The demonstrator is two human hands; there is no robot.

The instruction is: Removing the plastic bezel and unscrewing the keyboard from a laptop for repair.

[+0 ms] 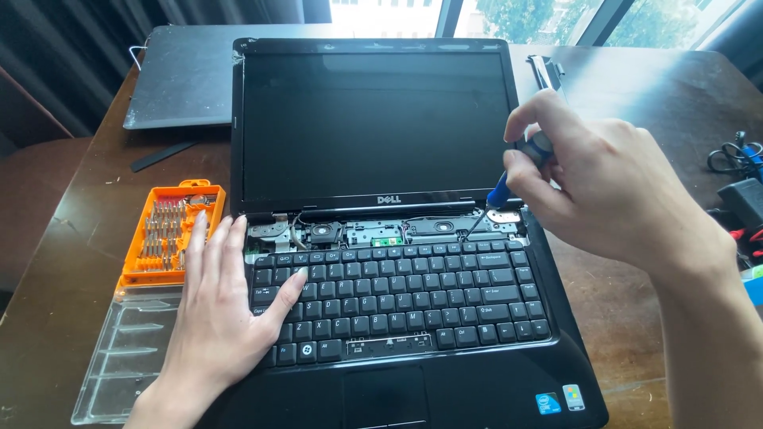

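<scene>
From the head view we look down on a dark brown wooden surface (pixel 71 238) set against windows with daylight and green trees behind, and dark curtains at the upper left. On it stands an open black laptop (pixel 381 238) with its screen dark and the strip above the keyboard removed, so that the hinges, small speakers and a green board lie bare. Behind the laptop, to the left, lies a flat dark panel (pixel 179 75). Left of the keyboard we see an orange screwdriver bit case (pixel 171 230) full of bits, with its clear plastic lid (pixel 123 349) folded open toward us. At the far right edge lie black cables and a power adapter (pixel 743 195).

Our right hand (pixel 612 191) holds a blue-handled screwdriver (pixel 509 179), fingers closed around the handle with thumb and forefinger pinching its top. The shaft slants down and to the left, its tip at the exposed strip near the laptop's right hinge, just above the top row of keys.

Our left hand (pixel 218 310) lies flat and open, holding nothing, palm on the laptop's left edge and fingers spread over the left end of the keyboard, just beside the orange case.
</scene>
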